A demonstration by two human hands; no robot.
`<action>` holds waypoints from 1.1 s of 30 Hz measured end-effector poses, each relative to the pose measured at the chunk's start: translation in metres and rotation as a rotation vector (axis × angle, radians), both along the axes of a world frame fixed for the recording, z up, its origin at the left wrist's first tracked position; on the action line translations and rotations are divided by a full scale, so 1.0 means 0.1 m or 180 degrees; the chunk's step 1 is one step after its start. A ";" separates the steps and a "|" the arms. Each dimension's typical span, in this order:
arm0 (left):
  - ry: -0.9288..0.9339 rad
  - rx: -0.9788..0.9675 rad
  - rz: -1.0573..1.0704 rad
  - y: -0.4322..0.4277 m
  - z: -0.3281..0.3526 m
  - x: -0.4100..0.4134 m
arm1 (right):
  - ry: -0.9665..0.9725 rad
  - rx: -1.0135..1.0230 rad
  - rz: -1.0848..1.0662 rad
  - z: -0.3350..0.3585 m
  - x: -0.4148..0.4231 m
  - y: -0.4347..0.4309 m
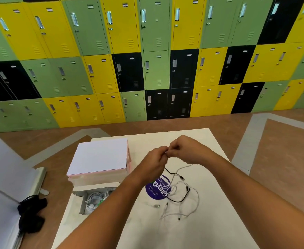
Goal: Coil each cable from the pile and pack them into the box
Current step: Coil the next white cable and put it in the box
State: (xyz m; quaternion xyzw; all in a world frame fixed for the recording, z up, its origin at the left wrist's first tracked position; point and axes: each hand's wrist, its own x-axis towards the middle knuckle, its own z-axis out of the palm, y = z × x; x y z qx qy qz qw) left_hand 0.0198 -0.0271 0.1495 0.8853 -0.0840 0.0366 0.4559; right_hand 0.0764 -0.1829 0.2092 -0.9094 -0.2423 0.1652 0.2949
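— Where are the hands?
— Up over the table point(219, 221), fingertips meeting. The left hand point(155, 159) and right hand point(185, 150) both pinch one white cable point(180, 168), and it droops to the pile point(183, 203) below.
— And the pile?
— Loose white leads tangled with a black cable point(185, 194), partly over a purple sticker point(154, 192).
— The box point(76, 193)?
— Open by the table's left edge, with coiled cables point(93, 200) inside.

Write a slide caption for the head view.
Left hand and right hand pinch a white cable above the pile on the table; the box holds coiled cables.
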 end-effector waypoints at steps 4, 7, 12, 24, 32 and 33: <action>0.0050 -0.0444 0.0344 0.07 -0.01 -0.02 | -0.0197 0.0532 -0.0333 -0.03 0.08 -0.08; 0.0355 -0.0971 0.0449 0.16 -0.02 -0.04 | -0.0459 0.0780 -0.0650 -0.11 0.15 -0.21; 0.0762 -0.0997 0.0030 0.16 0.02 -0.07 | -0.0186 0.1203 -0.0619 -0.16 0.16 -0.21; 0.1139 -0.3335 -0.0035 0.04 0.34 -0.02 | 0.0736 0.1609 -0.0607 -0.41 0.04 -0.13; 0.0247 -0.3915 0.0891 0.10 0.31 0.15 | 0.1651 0.0789 0.0173 -0.64 -0.27 -0.04; 0.0142 -0.3775 0.1020 0.12 0.27 0.16 | 0.1633 0.0598 0.0251 -0.63 -0.31 -0.01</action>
